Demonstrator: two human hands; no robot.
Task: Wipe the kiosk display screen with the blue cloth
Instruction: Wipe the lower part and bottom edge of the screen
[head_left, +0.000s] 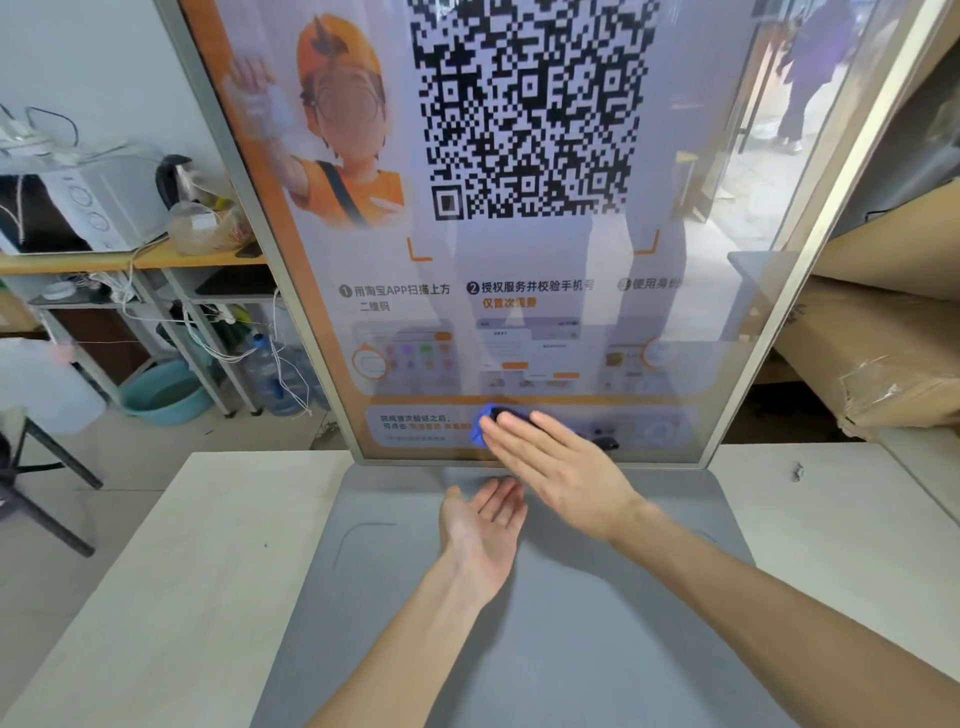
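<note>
While right hand (558, 462) presses blue cloth (480, 427) flat on kiosk screen (519, 312) | left hand (480, 530) open, palm up | grey base (545, 623)

We count two bare hands, the left hand (480, 535) and the right hand (558, 465), one blue cloth (482, 427), one kiosk display screen (519, 260), one teal basin (163, 392).

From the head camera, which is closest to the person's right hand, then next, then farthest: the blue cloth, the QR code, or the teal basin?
1. blue cloth: under the right hand, low on the screen.
2. QR code: above, upper screen.
3. teal basin: far left, on the floor.
</note>
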